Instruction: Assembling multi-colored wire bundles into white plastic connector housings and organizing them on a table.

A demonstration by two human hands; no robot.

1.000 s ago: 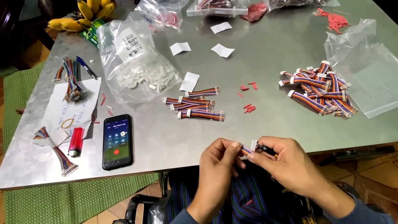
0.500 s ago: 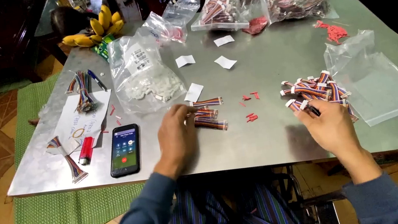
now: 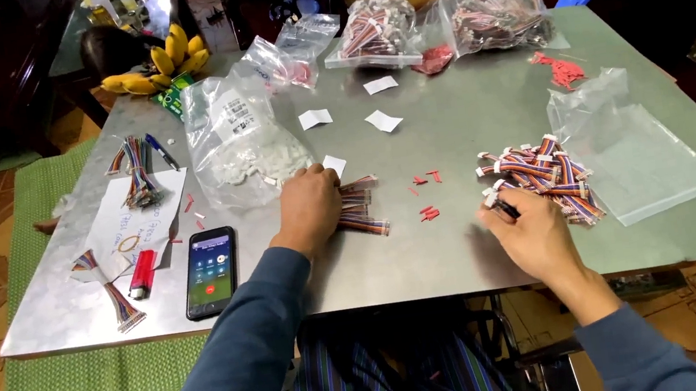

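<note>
- Left hand [image 3: 310, 207] curls loosely over the small wire bundle [image 3: 361, 212] mid-surface, picking from it.
- Right hand [image 3: 532, 235] pinches one connector lead [image 3: 504, 206] beside the right-side heap of finished leads [image 3: 544, 173], sorted apart.

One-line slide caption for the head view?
Left hand on a small stack of ribbon cables, right hand at a larger cable pile, on a metal table.

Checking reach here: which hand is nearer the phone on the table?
Left. The left hand rests on the small wire bundle, just right of the phone. The right hand is far across the table, at the bigger wire pile.
</note>
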